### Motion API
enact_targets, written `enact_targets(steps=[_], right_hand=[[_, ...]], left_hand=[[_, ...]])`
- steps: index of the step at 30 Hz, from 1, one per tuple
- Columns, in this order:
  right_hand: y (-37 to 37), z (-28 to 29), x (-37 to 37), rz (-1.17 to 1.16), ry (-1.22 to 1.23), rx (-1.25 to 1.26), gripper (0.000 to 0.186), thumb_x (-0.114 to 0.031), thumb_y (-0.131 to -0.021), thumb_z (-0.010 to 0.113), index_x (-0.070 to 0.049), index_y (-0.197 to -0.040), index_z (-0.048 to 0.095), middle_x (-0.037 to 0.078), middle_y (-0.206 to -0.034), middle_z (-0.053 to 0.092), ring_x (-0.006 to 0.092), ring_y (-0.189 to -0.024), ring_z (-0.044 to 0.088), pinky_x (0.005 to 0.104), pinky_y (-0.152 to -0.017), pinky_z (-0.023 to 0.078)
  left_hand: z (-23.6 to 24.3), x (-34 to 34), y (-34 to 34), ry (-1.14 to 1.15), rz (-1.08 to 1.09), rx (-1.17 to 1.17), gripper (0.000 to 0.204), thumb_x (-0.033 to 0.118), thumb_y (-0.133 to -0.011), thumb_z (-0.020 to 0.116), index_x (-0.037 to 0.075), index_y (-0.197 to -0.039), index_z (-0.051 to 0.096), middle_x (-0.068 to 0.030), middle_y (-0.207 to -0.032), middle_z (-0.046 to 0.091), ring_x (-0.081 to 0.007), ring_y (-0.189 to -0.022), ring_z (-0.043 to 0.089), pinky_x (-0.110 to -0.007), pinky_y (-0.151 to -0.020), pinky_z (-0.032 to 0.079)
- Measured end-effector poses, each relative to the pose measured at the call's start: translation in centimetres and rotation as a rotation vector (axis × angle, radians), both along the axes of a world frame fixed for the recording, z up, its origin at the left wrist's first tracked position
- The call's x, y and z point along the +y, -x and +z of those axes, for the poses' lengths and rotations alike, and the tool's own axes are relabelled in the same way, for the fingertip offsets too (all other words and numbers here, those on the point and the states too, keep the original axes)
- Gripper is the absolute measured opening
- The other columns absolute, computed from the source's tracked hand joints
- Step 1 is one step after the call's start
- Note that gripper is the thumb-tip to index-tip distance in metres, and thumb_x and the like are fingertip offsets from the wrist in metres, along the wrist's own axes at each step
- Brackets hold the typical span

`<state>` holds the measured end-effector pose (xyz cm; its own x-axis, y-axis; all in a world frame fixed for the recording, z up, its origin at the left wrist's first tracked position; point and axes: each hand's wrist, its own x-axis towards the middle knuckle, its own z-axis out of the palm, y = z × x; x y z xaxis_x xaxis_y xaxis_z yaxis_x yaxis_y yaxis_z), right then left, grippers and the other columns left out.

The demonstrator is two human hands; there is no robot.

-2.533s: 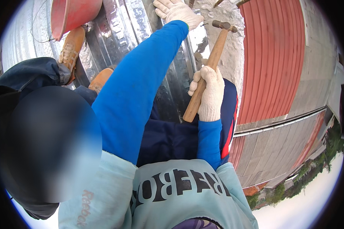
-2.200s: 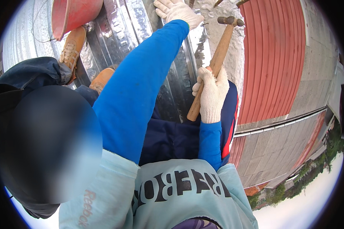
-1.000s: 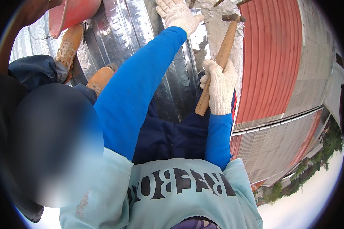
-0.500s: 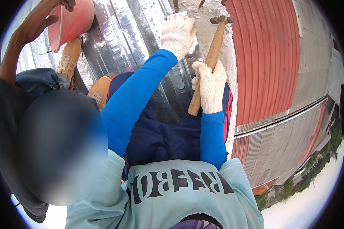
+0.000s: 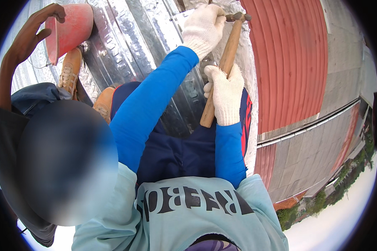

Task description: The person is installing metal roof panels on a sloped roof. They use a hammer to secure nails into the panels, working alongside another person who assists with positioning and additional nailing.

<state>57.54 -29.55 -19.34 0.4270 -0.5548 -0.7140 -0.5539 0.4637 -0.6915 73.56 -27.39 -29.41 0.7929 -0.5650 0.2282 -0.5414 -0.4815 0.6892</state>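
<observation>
Hammer [image 5: 232, 47], plain wooden handle, dark brownish metal head [image 5: 238, 16], is clasped in gloved right hand [image 5: 229, 93] over rough concrete ledge [image 5: 245, 52], beside curled left hand [image 5: 202, 30], contents can't tell.

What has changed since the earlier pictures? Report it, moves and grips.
The left hand, earlier spread out over the metal sheet, has curled and shifted right, close to the head of the hammer; whether it holds anything is hidden. A co-worker's hand has come into view by the red bucket. The right hand still grips the hammer's handle.
</observation>
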Motion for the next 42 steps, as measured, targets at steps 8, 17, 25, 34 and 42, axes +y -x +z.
enact_targets(steps=[8, 17, 25, 34, 42], right_hand=[[-0.1, 0.0, 0.3, 0.006, -0.033, -0.047, 0.032, -0.013, -0.095, 0.082, -0.002, -0.113, 0.059, 0.006, -0.081, 0.066, 0.0124, -0.056, 0.066, 0.0291, -0.049, 0.052], [0.1, -0.2, 0.7, -0.015, -0.055, -0.056, 0.030, -0.015, -0.097, 0.081, -0.001, -0.115, 0.063, 0.007, -0.086, 0.069, 0.0126, -0.056, 0.066, 0.0280, -0.049, 0.052], [0.4, 0.1, 0.5, 0.001, -0.050, -0.042, 0.029, -0.017, -0.097, 0.083, -0.002, -0.113, 0.065, 0.006, -0.085, 0.070, 0.0119, -0.059, 0.069, 0.0281, -0.051, 0.054], [0.4, 0.5, 0.1, 0.000, -0.052, -0.042, 0.028, -0.017, -0.096, 0.084, -0.002, -0.110, 0.065, 0.006, -0.085, 0.070, 0.0109, -0.059, 0.068, 0.0271, -0.051, 0.054], [0.3, 0.4, -0.2, -0.022, -0.096, -0.031, 0.037, -0.014, -0.092, 0.082, 0.000, -0.119, 0.060, 0.008, -0.087, 0.068, 0.0106, -0.055, 0.063, 0.0270, -0.049, 0.051]], left_hand=[[-2.1, 6.4, -3.3, -0.043, -0.142, -0.004, 0.020, 0.022, -0.105, 0.078, 0.008, -0.118, 0.082, -0.0152, -0.107, 0.081, -0.0361, -0.105, 0.078, -0.045, -0.094, 0.062], [-2.9, 6.5, -3.1, 0.019, -0.153, -0.046, 0.015, 0.020, -0.107, 0.076, 0.009, -0.116, 0.081, -0.0122, -0.107, 0.080, -0.0342, -0.106, 0.076, -0.044, -0.095, 0.061], [-4.1, 6.9, -3.1, 0.004, -0.099, -0.064, 0.013, 0.019, -0.105, 0.079, 0.010, -0.113, 0.081, -0.0106, -0.107, 0.080, -0.0326, -0.104, 0.076, -0.043, -0.095, 0.060], [-3.2, 6.7, -2.9, 0.005, -0.129, 0.030, 0.023, 0.019, -0.099, 0.084, 0.007, -0.117, 0.080, -0.0154, -0.116, 0.079, -0.0378, -0.117, 0.073, -0.047, -0.105, 0.056], [-2.0, 5.5, -2.7, 0.127, -0.179, -0.109, 0.010, 0.003, -0.092, 0.082, 0.003, -0.101, 0.078, -0.0189, -0.107, 0.077, -0.0421, -0.114, 0.072, -0.050, -0.103, 0.057]])
